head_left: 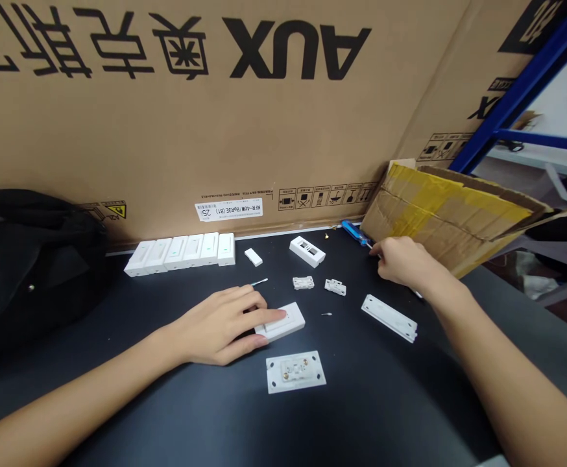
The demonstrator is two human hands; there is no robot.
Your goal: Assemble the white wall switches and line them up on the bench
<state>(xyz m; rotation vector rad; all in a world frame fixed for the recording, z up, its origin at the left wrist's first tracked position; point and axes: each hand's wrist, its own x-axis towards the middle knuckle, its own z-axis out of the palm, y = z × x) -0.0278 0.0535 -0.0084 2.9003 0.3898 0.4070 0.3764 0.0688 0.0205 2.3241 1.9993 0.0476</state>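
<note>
The left hand [225, 324] is resting half-open on a switch [291, 320], its index fingertip touching the face and its thumb lying along the near edge. Beyond the switch and to its right, the right hand [403, 259] is gripping the shaft of a screwdriver [354, 232] in curled fingers, the blue handle pointing away from the person. Just nearer than the switch, a plate [274, 375] is lying flat. Right of the switch, a bracket [389, 318] is lying alone. Beyond it, a frame [307, 251] is lying near two clips [303, 283]; farther left, six switches [181, 251] are standing in a row.
</note>
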